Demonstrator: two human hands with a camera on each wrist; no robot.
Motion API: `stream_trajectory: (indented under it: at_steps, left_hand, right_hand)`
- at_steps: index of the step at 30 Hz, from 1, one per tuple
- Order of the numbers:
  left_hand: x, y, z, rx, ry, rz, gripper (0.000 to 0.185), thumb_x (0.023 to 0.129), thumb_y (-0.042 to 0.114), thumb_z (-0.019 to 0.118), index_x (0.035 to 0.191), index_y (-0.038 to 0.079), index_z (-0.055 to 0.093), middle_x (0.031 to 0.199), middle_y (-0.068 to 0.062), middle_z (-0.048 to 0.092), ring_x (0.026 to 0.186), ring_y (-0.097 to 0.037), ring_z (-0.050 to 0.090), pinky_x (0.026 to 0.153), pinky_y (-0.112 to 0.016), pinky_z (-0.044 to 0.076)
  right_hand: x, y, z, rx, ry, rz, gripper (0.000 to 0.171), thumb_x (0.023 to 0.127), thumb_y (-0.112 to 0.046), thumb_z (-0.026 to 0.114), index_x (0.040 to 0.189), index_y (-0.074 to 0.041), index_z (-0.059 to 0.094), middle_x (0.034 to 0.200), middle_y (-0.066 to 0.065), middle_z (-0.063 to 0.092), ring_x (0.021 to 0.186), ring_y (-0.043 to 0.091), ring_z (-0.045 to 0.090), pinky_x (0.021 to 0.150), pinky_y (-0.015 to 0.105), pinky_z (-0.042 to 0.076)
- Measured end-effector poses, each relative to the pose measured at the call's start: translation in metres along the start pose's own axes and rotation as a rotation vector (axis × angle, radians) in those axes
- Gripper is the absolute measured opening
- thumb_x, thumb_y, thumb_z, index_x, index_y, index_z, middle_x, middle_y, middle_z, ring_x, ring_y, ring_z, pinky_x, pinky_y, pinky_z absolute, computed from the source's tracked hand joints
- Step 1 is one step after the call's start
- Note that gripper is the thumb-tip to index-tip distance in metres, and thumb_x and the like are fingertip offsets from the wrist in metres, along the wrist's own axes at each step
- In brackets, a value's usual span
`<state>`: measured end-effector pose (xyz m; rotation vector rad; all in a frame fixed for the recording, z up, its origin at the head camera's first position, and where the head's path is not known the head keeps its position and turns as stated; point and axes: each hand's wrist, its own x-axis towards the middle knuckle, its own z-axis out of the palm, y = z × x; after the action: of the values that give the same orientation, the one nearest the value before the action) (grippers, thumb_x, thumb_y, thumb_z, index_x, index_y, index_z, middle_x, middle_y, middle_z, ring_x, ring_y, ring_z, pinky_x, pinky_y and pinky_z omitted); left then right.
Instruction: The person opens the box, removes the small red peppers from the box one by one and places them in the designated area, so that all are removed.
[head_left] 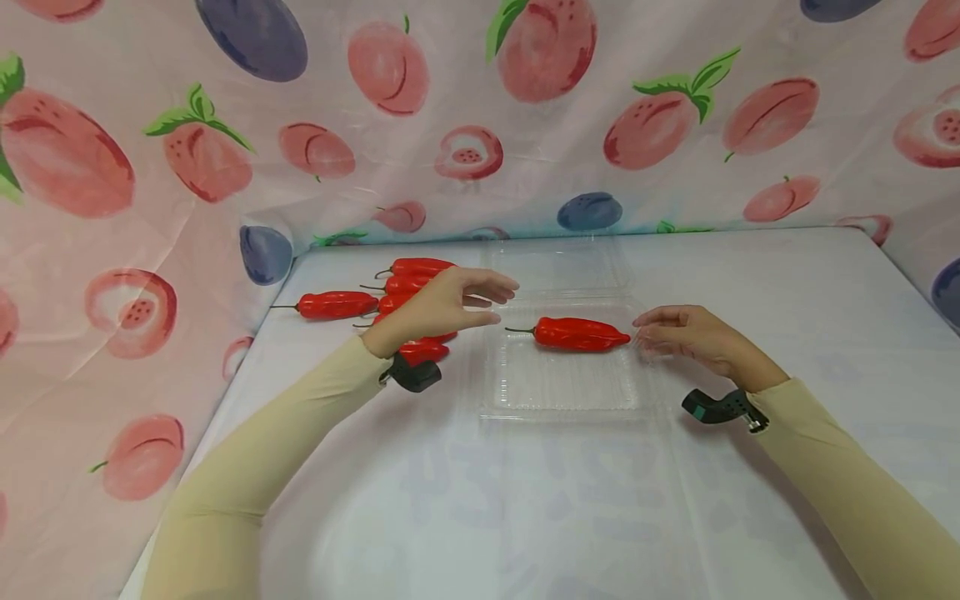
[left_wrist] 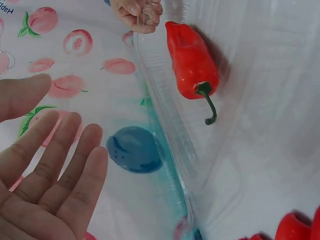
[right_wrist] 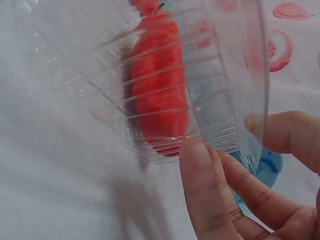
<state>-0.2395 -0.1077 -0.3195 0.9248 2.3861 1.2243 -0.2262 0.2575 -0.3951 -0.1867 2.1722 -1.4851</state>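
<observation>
Your right hand (head_left: 693,337) pinches the clear tray (head_left: 562,392) at its right edge; one red pepper (head_left: 573,333) lies inside. Your left hand (head_left: 442,304) hovers, fingers apart, above the pepper pile (head_left: 352,304).

We can read only the letters "HAPP" on the fruit-printed cloth (left_wrist: 60,60), cut by the picture edge.
</observation>
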Motion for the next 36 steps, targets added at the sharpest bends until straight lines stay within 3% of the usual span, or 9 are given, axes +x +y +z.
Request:
stream_trajectory:
  at_steps: [6, 17, 27, 36]
  left_hand:
    - [0.014, 0.001, 0.006, 0.01, -0.044, -0.007, 0.042, 0.085, 0.008, 0.067, 0.126, 0.006, 0.057, 0.122, -0.011, 0.063, 0.115, -0.025, 0.059, 0.099, -0.037, 0.048]
    - [0.039, -0.003, 0.022, -0.021, -0.093, -0.012, 0.042, 0.085, 0.006, 0.066, 0.126, 0.003, 0.057, 0.124, -0.017, 0.061, 0.116, -0.03, 0.058, 0.101, -0.041, 0.046]
    - [0.054, -0.011, 0.038, -0.036, -0.108, 0.002, 0.042, 0.085, 0.005, 0.065, 0.126, 0.003, 0.057, 0.124, -0.019, 0.06, 0.117, -0.031, 0.057, 0.1, -0.035, 0.047]
    - [0.064, -0.022, 0.05, -0.017, -0.125, -0.04, 0.043, 0.085, 0.004, 0.065, 0.127, 0.0, 0.055, 0.127, -0.018, 0.059, 0.119, -0.029, 0.055, 0.103, -0.033, 0.045]
  right_hand:
    - [0.0, 0.0, 0.0, 0.0, -0.003, 0.0, 0.05, 0.095, -0.021, 0.054, 0.13, 0.012, 0.041, 0.094, -0.01, 0.065, 0.086, 0.002, 0.064, 0.08, 0.018, 0.053]
    - [0.0, -0.001, 0.0, 0.01, -0.004, -0.006, 0.049, 0.095, -0.018, 0.054, 0.13, 0.013, 0.041, 0.094, -0.011, 0.065, 0.086, 0.003, 0.064, 0.08, 0.018, 0.053]
    - [-0.002, -0.002, 0.0, 0.009, -0.005, -0.024, 0.049, 0.095, -0.019, 0.055, 0.128, 0.014, 0.041, 0.093, -0.012, 0.065, 0.086, 0.002, 0.064, 0.079, 0.018, 0.053]
    - [-0.001, 0.001, 0.001, -0.005, -0.001, 0.001, 0.051, 0.094, -0.021, 0.056, 0.131, 0.012, 0.042, 0.094, -0.012, 0.066, 0.087, 0.001, 0.063, 0.08, 0.018, 0.052]
